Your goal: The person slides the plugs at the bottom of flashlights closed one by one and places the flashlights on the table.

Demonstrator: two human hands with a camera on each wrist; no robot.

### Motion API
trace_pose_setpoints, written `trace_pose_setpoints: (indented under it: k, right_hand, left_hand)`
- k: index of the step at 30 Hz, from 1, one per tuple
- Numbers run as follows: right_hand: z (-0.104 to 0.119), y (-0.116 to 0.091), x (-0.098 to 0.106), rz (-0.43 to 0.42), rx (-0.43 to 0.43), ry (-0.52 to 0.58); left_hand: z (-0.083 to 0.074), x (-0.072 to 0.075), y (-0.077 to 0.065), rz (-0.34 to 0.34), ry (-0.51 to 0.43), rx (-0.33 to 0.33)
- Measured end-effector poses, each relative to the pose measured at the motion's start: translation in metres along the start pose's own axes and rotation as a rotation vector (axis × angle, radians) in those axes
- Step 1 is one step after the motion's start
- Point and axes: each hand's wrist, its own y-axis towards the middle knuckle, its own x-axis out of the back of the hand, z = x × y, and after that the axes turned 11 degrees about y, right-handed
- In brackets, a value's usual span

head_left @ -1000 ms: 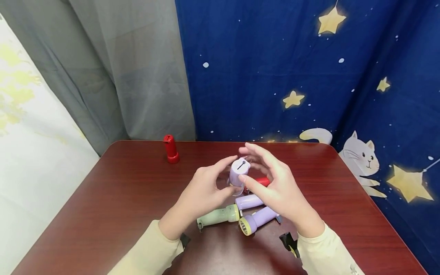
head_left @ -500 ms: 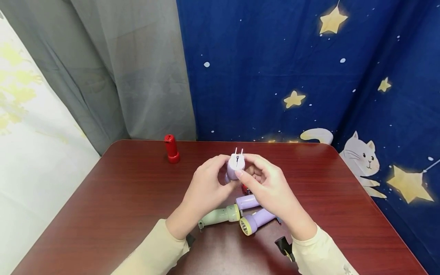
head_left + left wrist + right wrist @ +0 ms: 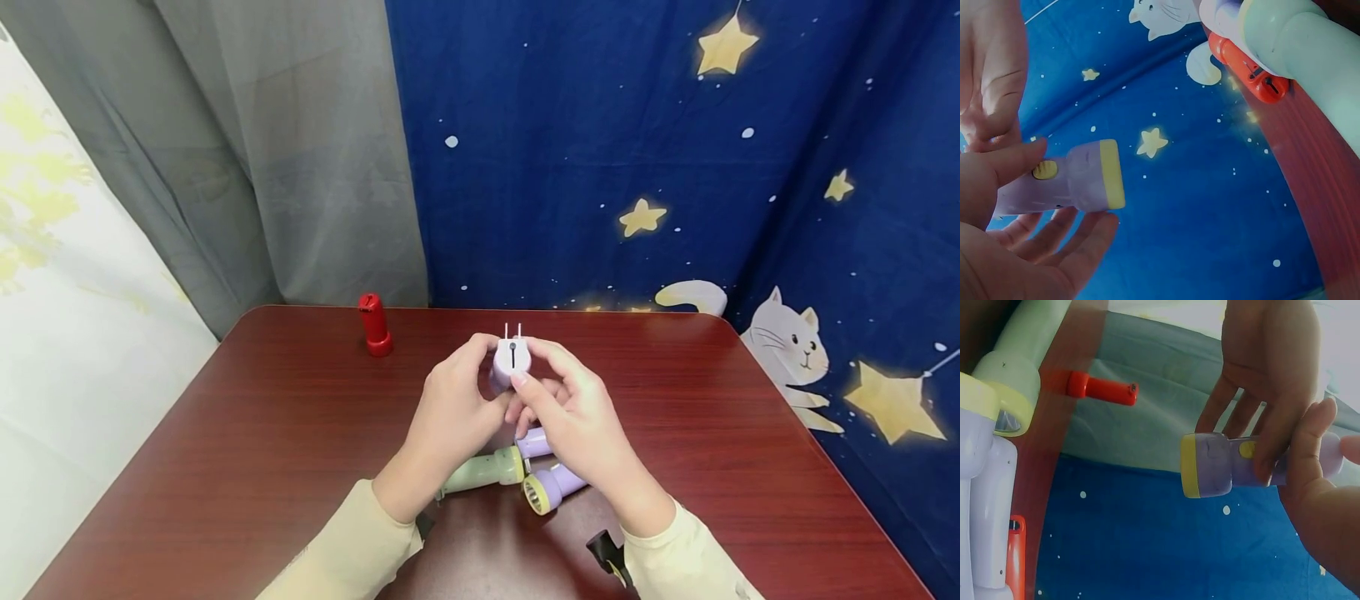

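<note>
Gripping a lilac torch (image 3: 510, 365) between them, the left hand (image 3: 450, 417) and right hand (image 3: 573, 417) hold it lifted above the tabletop (image 3: 247, 450), its plug end with two prongs turned toward the camera. Fingers of both hands curl round its body; the left thumb (image 3: 1004, 165) lies by the yellow button. Below the hands lie a green torch (image 3: 480, 471) and two more lilac torches (image 3: 551, 487), close together. A red torch (image 3: 372, 325) stands upright near the far left edge, well apart. Another red one (image 3: 1247, 65) lies by the green torch.
</note>
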Motion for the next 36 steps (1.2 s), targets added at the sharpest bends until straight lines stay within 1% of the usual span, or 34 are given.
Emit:
trace_pose_setpoints:
  k: [5, 10, 17, 21, 30, 36]
  right_hand:
    - [0.0009, -0.0013, 0.0010, 0.003, 0.039, 0.125]
    - [0.0004, -0.0024, 0.0009, -0.003, 0.069, 0.190]
    - [-0.0011, -0.0014, -0.0010, -0.085, 0.071, 0.188]
    - [-0.0020, -0.0007, -0.0018, -0.105, 0.076, 0.208]
    - [-0.0006, -0.0007, -0.0016, -0.102, 0.064, 0.234]
    - [0.0009, -0.0007, 0.0012, -0.080, 0.083, 0.226]
  left_hand:
    - [0.0011, 0.0005, 0.0007, 0.007, 0.004, -0.010]
    - [0.0020, 0.0001, 0.0019, -0.015, 0.026, -0.049]
    - [0.0005, -0.0012, 0.0000, -0.070, 0.059, -0.129]
    - [-0.0002, -0.0014, 0.0002, -0.101, 0.075, -0.178]
    - [0.0008, -0.0031, 0.0005, -0.117, 0.111, -0.208]
    - [0.0005, -0.0038, -0.0018, -0.143, 0.134, -0.245]
